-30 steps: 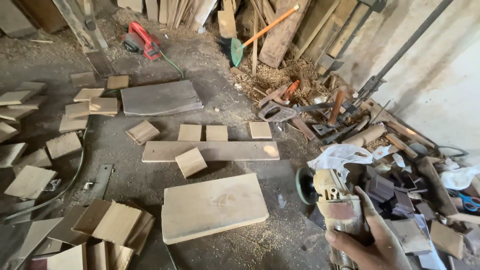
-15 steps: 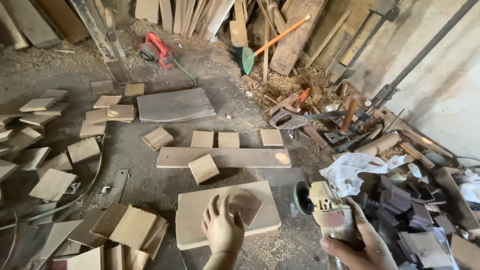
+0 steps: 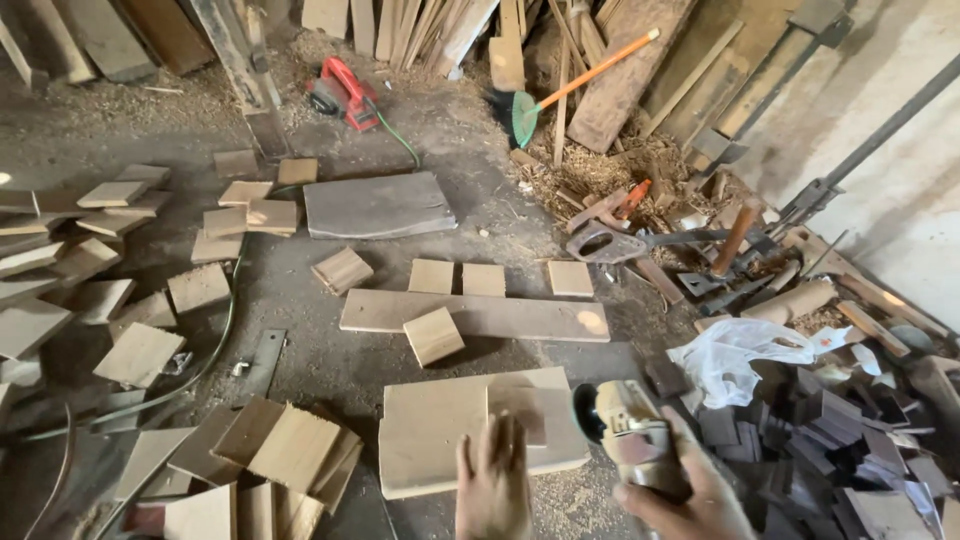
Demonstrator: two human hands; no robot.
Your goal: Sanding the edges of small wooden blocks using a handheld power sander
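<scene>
My right hand grips a dusty angle grinder with a dark disc at its front, low in the head view. My left hand holds a small square wood piece up beside the grinder's disc, over a wide flat board lying on the floor. Both hands are blurred. A long plank lies beyond the board, with a small wood block resting partly on it.
Several small wood squares lie scattered at left, with a green hose. A red power tool, a handsaw, a white plastic bag and dark offcuts sit at back and right.
My left hand came into view holding the small wood piece and now holds it close beside the grinder's disc. My right hand moved the grinder left toward it. The view shifted.
</scene>
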